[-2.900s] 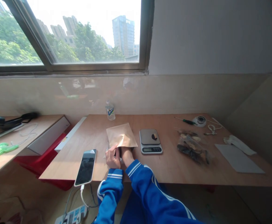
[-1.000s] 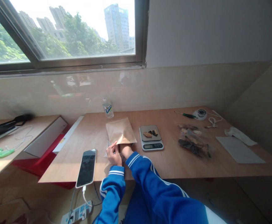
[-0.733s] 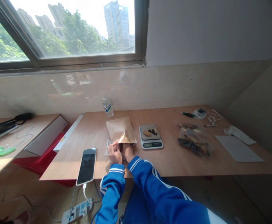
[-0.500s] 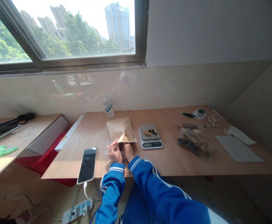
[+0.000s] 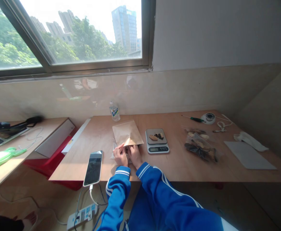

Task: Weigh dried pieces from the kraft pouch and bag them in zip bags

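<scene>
A wooden table (image 5: 179, 166) is carrying a brown paper bag (image 5: 127, 133) lying flat beside a kitchen scale (image 5: 156, 141) and a phone (image 5: 93, 163). The left hand (image 5: 120, 155) and right hand (image 5: 133, 153) are both pinching the bag's near open edge.

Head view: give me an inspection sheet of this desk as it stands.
Surface: wooden desk.
Job's things: brown pouch, flat; scale with a few pieces on it.
Clutter: phone, bottle, snack bag, screwdriver, tape, grey sheet.
Hands: left hand and right hand at the pouch's near edge.
Cables: phone lead to power strip.
Surroundings: window, side desk.
</scene>
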{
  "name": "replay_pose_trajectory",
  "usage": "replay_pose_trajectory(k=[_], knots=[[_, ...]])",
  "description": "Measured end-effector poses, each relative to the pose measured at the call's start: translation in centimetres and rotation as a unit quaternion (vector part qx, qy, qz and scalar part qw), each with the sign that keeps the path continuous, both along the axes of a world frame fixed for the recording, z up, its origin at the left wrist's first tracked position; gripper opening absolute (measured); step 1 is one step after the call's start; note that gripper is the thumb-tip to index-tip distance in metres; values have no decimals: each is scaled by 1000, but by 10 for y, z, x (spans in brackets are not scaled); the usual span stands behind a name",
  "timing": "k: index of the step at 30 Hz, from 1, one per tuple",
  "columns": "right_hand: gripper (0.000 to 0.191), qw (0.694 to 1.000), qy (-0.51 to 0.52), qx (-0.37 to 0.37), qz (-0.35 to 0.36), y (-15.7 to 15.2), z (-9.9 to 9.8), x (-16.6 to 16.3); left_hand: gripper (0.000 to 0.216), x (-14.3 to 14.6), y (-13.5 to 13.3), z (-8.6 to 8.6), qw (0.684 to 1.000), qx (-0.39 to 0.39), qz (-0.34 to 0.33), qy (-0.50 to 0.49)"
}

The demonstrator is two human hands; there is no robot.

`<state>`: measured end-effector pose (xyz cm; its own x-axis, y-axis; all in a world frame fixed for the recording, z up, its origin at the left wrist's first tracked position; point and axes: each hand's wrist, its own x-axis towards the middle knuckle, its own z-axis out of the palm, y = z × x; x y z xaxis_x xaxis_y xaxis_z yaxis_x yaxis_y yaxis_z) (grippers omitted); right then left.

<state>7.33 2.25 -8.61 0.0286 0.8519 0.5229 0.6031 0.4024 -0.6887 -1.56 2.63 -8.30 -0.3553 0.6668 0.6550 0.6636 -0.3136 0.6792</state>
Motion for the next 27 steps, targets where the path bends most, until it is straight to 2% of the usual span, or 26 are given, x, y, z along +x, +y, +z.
replay_pose_trajectory(k=[6,12,15,20,27], knots=[[31,1000,22,-1,-10,-12,1,8,23,0,-2,3,1000,-4,-13,12],[32,997,56,45,-11,-35,7,25,25,1,-3,3,1000,-8,-17,19],[33,995,59,58,-54,-49,8,42,26,1,-2,2,999,-9,-28,29],[31,978,29,99,-179,-62,2,89,30,2,-2,2,998,-23,-36,47],[33,957,-39,147,-247,-50,1,155,27,0,3,2,998,-3,-52,45]])
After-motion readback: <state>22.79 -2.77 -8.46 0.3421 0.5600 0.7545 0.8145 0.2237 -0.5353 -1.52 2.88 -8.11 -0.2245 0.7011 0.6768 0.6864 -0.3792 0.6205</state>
